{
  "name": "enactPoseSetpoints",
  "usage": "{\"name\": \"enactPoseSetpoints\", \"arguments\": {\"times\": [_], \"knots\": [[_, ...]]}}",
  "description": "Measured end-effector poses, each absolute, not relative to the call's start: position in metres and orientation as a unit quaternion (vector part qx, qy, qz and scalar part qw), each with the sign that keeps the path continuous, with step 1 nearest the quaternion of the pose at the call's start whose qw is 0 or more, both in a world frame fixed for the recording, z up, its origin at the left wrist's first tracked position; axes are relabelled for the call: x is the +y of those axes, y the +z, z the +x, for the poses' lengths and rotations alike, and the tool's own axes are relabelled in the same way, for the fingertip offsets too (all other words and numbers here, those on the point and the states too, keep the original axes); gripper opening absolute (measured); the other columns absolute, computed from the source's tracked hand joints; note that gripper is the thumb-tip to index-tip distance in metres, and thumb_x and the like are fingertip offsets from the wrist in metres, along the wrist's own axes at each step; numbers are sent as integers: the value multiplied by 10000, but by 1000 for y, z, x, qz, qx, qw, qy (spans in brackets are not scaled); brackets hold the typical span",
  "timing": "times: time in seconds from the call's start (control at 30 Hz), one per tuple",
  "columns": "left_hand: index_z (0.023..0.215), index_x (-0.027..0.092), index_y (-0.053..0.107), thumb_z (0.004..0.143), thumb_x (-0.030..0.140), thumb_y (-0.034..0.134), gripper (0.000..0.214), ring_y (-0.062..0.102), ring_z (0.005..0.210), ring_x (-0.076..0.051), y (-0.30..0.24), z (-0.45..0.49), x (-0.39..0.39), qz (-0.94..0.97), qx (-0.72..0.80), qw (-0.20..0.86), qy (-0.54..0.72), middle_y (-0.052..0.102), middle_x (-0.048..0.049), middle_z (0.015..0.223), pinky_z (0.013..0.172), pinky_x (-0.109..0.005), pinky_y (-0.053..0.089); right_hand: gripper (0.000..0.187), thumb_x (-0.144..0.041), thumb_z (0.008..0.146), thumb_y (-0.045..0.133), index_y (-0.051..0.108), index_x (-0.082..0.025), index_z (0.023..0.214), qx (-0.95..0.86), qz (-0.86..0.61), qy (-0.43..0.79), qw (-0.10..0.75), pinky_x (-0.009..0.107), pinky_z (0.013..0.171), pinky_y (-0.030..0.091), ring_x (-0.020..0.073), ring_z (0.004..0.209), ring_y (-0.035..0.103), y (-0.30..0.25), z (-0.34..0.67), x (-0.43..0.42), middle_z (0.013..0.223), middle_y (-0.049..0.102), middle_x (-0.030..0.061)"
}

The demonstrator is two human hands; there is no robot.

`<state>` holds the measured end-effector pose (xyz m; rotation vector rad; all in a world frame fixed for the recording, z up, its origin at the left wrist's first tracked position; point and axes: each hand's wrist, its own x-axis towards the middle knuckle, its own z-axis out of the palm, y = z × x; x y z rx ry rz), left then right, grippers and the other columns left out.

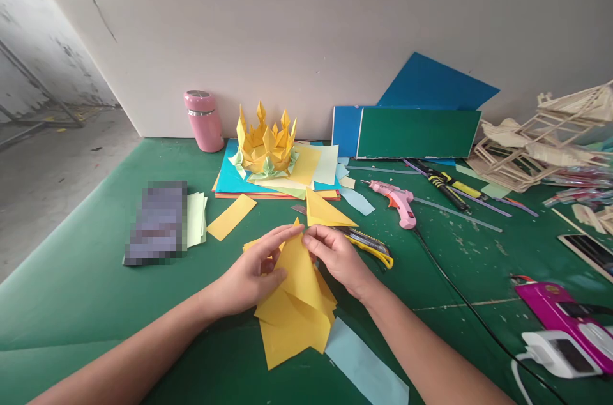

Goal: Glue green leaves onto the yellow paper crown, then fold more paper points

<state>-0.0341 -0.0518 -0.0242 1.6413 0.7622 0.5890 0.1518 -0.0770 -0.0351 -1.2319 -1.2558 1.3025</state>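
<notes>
Between my two hands is a sheet of yellow paper [302, 274], partly folded, its pointed tip upward. My left hand [256, 271] is closed on its left side, thumb on the front face. At the right edge near the tip, my right hand [335, 255] pinches the paper with thumb and fingers. More yellow paper [287, 338] lies beneath it on the table. A folded yellow paper triangle [328, 210] rests just beyond my right hand, next to a yellow box cutter [371, 245]. A light blue paper strip [368, 363] lies near my right forearm.
A yellow and green paper crown [267, 146] sits on stacked coloured sheets [230, 165] at the back. Right of it lies a pink glue gun [395, 200] with a trailing black cord [460, 290]. A pink flask [204, 122] stands back left; a stick model [541, 137] is far right.
</notes>
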Motion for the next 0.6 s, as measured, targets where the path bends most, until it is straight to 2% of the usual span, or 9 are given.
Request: {"name": "enactPoseSetpoints", "arguments": {"times": [0.17, 0.3, 0.43, 0.6], "knots": [[1267, 318, 563, 699, 152, 613, 593, 560, 945, -204, -22, -34, -51, 647, 343, 616, 290, 471, -61, 1398, 726, -302, 498, 310, -482, 739, 594, 469, -207, 665, -517, -517, 528, 433, 243, 542, 334, 104, 549, 403, -37, 152, -78, 571, 437, -63], [1305, 287, 536, 679, 169, 631, 645, 603, 790, -192, -19, -34, -46, 581, 370, 655, 310, 639, -84, 1144, 654, -307, 512, 296, -454, 728, 606, 464, -203, 662, -519, -515, 534, 426, 239, 543, 314, 97, 553, 382, -37, 152, -77, 586, 424, -65], [1355, 259, 483, 641, 191, 645, 735, 633, 737, -209, -14, -35, -40, 498, 409, 677, 355, 686, -58, 930, 633, -307, 515, 303, -448, 719, 610, 451, -201, 647, -519, -512, 541, 418, 239, 534, 290, 89, 540, 354, -35, 153, -77, 582, 400, -69], [1359, 228, 474, 588, 187, 655, 793, 650, 697, -203, -11, -36, -36, 435, 443, 665, 416, 698, -45, 907, 611, -286, 510, 315, -460, 703, 618, 453, -201, 638, -519, -513, 544, 415, 236, 521, 274, 84, 529, 338, -35, 153, -77, 574, 385, -72]]}}
